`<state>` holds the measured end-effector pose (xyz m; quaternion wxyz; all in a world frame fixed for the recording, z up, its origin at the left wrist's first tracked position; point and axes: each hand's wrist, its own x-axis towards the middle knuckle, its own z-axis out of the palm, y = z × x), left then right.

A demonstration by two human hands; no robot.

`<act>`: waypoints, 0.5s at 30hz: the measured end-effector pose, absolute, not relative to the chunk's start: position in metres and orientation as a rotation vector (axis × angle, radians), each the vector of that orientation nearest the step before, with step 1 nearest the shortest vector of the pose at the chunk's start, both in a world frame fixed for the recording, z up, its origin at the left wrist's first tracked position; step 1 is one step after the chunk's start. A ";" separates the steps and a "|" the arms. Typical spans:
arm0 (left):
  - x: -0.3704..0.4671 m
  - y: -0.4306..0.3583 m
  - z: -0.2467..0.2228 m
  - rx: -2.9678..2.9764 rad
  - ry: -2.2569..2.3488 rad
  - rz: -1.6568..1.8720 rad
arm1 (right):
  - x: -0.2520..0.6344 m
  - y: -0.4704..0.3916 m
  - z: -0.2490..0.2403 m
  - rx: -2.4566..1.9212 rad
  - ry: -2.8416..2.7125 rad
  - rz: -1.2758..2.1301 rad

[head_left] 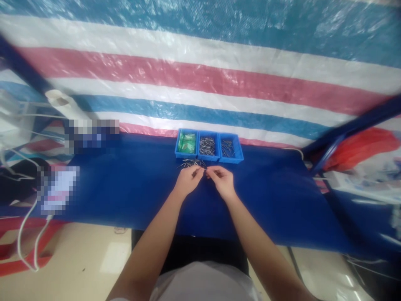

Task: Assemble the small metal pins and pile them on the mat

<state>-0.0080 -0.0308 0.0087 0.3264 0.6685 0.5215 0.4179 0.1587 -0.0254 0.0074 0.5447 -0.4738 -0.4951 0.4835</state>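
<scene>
Close together over the blue table, my left hand [189,180] and my right hand [222,180] are both pinched, fingertips nearly meeting. Something small and dark shows between the fingertips, too small to name. Just beyond my left hand lies a loose pile of thin metal pins [188,162]. Three joined blue bins stand behind it. Green-and-clear plastic packets [187,143] fill the left bin [177,144]. Many short metal pieces [207,146] are in the middle bin [209,158]. Fewer thin metal pieces [227,148] lie in the right bin [232,160].
The blue tabletop [131,188] stretches to both sides. A striped plastic sheet [200,79] hangs behind it. At the left edge lies a blurred-out device with a white cable [21,234]. A red bag [363,148] is at the far right, beyond a blue post.
</scene>
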 end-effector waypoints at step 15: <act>-0.008 -0.028 0.006 1.736 1.336 1.103 | 0.160 -0.023 0.005 -1.120 -1.136 1.169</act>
